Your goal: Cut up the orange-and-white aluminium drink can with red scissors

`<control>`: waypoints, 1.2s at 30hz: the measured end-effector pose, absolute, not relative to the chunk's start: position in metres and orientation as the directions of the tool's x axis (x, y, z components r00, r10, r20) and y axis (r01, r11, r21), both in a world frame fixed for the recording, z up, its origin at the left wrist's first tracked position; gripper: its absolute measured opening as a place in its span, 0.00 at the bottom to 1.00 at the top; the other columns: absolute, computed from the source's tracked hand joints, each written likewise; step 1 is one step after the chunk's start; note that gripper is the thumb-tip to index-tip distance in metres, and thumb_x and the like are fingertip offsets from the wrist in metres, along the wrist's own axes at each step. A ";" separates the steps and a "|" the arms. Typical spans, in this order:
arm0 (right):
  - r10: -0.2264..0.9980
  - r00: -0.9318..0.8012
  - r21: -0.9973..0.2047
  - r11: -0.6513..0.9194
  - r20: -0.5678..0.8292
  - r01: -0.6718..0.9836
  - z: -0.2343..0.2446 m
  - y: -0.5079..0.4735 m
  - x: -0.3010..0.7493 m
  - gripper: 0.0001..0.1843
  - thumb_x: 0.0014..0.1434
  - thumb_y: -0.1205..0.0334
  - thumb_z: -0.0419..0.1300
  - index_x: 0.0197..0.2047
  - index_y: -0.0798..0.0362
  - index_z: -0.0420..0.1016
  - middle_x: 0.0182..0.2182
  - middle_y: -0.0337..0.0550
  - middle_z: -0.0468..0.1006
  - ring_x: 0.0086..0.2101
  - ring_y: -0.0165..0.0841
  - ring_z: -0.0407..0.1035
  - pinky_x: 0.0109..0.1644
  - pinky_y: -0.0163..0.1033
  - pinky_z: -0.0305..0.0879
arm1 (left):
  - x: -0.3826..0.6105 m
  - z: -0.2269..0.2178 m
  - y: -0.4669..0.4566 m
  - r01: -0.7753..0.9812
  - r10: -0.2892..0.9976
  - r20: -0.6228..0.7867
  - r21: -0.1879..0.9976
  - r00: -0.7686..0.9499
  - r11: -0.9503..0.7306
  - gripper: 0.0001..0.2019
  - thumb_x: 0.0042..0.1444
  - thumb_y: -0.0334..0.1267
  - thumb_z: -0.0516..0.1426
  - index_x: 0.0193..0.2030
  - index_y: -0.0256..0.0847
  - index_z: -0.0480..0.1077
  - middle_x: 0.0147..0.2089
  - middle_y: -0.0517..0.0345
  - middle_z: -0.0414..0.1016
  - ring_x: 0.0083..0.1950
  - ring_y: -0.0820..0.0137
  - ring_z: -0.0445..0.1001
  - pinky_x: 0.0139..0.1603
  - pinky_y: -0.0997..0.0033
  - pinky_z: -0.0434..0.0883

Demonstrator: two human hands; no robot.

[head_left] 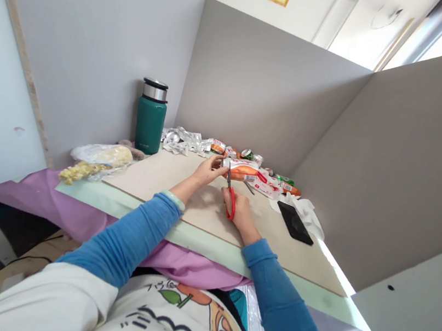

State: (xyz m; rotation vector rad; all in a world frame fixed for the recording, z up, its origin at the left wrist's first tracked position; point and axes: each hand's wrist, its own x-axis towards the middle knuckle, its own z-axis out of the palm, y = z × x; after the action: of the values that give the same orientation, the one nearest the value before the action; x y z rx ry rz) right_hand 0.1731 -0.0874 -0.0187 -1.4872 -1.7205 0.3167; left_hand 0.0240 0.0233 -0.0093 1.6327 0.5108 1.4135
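Observation:
My left hand (208, 171) is closed around one end of an orange and white drink can (244, 171), held on its side above the board. In my right hand (236, 207) is a pair of scissors (231, 199) with red handles, my fingers through the loops. The blades point up and lie against the can near my left fingertips; whether they have cut into it I cannot tell. Just behind the can is a white and red plastic wrapper (268, 183). A thin metal tool (249, 188) lies on the board beside it.
Crumpled silvery can pieces (186, 141) and several cans line the back partition (266, 84). A green bottle (150, 119) stands at the back left, near a plastic bag (102, 154). On the right, a black phone (294, 222) lies on the beige board (205, 216) beside white tissue (309, 214).

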 end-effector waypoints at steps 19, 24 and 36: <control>0.972 0.002 -0.877 0.213 0.237 0.431 -0.017 -0.093 0.172 0.28 0.65 0.34 0.53 0.28 0.49 0.71 0.21 0.43 0.77 0.22 0.35 0.68 0.29 0.41 0.65 | 0.021 0.002 0.010 -0.025 0.822 0.552 0.832 0.142 -0.554 0.23 0.52 0.37 0.66 0.55 0.37 0.73 0.57 0.43 0.78 0.56 0.58 0.78 0.54 0.60 0.75; 0.973 -0.002 -0.877 0.209 0.231 0.432 -0.020 -0.091 0.174 0.30 0.66 0.34 0.51 0.28 0.50 0.72 0.25 0.46 0.80 0.23 0.35 0.68 0.29 0.40 0.64 | 0.022 0.002 0.011 -0.004 0.823 0.553 0.831 0.128 -0.557 0.22 0.52 0.38 0.67 0.54 0.38 0.74 0.54 0.45 0.80 0.54 0.59 0.79 0.52 0.61 0.76; 0.965 -0.033 -0.893 0.253 0.260 0.371 -0.029 -0.083 0.174 0.30 0.68 0.34 0.47 0.28 0.50 0.70 0.22 0.44 0.78 0.20 0.33 0.66 0.25 0.39 0.61 | 0.019 0.000 0.015 -0.044 0.820 0.553 0.832 0.149 -0.554 0.23 0.51 0.42 0.68 0.52 0.37 0.74 0.53 0.45 0.80 0.53 0.59 0.79 0.54 0.60 0.76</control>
State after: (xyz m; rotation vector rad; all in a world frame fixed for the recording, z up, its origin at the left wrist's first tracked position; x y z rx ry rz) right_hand 0.1738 -0.0825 -0.0285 -1.2777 -1.5811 0.7906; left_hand 0.0194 0.0150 -0.0004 1.6965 0.7525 1.4947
